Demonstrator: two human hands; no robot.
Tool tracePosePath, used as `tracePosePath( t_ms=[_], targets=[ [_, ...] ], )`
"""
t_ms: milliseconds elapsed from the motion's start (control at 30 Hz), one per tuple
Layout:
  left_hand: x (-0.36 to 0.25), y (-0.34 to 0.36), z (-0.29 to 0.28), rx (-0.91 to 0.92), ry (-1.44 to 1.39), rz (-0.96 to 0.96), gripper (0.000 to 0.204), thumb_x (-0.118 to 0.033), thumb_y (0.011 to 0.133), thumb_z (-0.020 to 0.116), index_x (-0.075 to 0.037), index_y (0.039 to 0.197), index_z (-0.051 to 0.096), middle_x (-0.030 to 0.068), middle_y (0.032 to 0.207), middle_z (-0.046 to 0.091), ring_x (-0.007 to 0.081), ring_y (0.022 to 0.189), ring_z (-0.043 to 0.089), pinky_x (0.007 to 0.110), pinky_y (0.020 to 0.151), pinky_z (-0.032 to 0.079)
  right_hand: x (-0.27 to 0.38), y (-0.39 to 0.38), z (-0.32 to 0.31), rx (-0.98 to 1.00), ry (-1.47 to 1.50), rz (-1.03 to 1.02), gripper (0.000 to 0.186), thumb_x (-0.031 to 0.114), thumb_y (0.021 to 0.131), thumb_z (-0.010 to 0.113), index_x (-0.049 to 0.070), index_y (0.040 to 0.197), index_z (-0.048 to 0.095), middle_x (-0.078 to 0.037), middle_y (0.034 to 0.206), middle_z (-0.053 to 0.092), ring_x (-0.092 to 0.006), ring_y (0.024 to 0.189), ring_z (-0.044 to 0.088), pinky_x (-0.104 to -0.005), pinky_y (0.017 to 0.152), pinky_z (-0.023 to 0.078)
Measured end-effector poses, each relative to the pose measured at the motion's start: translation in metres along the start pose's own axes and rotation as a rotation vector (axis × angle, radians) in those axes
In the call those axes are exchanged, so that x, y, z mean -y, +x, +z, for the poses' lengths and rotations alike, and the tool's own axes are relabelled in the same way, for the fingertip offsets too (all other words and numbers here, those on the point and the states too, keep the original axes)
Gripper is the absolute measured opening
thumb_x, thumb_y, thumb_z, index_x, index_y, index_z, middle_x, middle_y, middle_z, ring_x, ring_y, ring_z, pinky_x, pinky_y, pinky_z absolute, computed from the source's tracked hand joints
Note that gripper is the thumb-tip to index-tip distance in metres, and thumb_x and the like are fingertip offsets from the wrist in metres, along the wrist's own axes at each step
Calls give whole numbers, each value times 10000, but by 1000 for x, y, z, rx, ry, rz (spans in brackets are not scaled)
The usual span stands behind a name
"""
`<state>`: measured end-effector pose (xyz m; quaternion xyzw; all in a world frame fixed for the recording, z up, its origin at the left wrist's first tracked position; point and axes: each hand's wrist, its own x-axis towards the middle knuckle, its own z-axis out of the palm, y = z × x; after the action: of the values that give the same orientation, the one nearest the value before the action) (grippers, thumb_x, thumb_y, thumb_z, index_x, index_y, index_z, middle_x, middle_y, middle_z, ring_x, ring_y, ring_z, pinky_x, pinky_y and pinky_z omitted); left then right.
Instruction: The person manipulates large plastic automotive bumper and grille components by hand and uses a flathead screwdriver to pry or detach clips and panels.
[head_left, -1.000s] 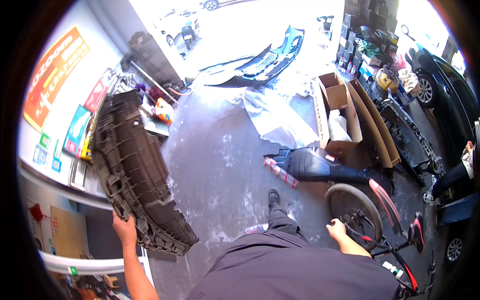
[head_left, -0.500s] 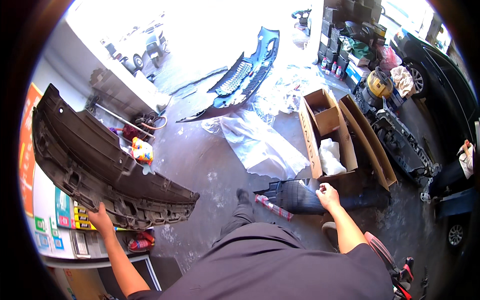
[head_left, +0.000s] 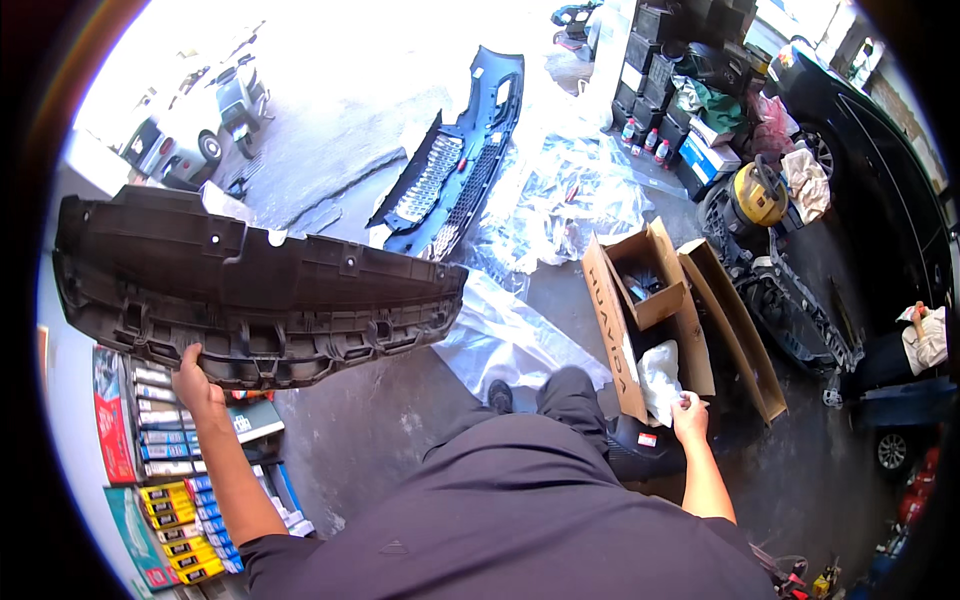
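we find the dark plastic panel [head_left: 270, 285] at nine o'clock from the middle of our view, its long side running across and its slotted side facing us. our left hand [head_left: 203, 390], between eight and nine, is clamped on its near edge, thumb over the face, the other fingers largely hidden. our right hand [head_left: 690, 418], at four, has its fingers curled in beside a white bundle [head_left: 658, 380]; we cannot tell whether they grip it. that bundle lies in an open cardboard box [head_left: 611, 325] at three. farther out, we note clear plastic sheeting [head_left: 570, 200] at one, a blue-black bumper cover [head_left: 487, 165] at twelve, and a yellow-topped machine [head_left: 760, 195] near two.
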<state>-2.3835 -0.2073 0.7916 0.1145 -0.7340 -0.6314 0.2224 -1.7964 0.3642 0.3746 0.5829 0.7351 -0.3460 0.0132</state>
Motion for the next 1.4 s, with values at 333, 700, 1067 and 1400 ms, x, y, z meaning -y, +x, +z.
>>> tracePosePath(
  t_ms=[333, 700, 1067, 1400],
  targets=[
    [91, 82, 227, -38, -115, -406, 127, -159, 810, 691, -73, 863, 614, 60, 800, 654, 223, 678, 664, 352, 653, 552, 100, 244, 53, 56, 189, -23, 378, 213, 852, 761, 7, 1153, 660, -132, 919, 732, -224, 860, 702, -362, 808, 552],
    [175, 151, 376, -112, -23, -809, 217, -138, 795, 685, -57, 993, 648, 107, 993, 705, 331, 889, 695, 487, 881, 574, 468, 536, 70, 690, 763, 32, 461, 405, 1038, 532, 62, 1342, 581, -81, 1180, 698, -158, 975, 671, -299, 809, 531],
    [260, 172, 406, -230, 13, -1128, 260, -114, 793, 670, -17, 1034, 652, 123, 1058, 718, 343, 902, 711, 500, 883, 589, 764, 562, 137, 920, 1222, 30, 478, 437, 1047, 490, 159, 1435, 507, 30, 1216, 648, -101, 1049, 593, -303, 865, 443],
    [320, 150, 404, -344, -181, -1124, 163, -71, 771, 667, -70, 934, 671, 113, 1033, 729, 354, 983, 689, 601, 978, 507, 912, 603, 128, 1219, 1063, -204, 590, 170, 914, 712, 126, 1431, 432, 0, 1193, 628, -108, 1034, 622, -319, 884, 539]
  ],
)
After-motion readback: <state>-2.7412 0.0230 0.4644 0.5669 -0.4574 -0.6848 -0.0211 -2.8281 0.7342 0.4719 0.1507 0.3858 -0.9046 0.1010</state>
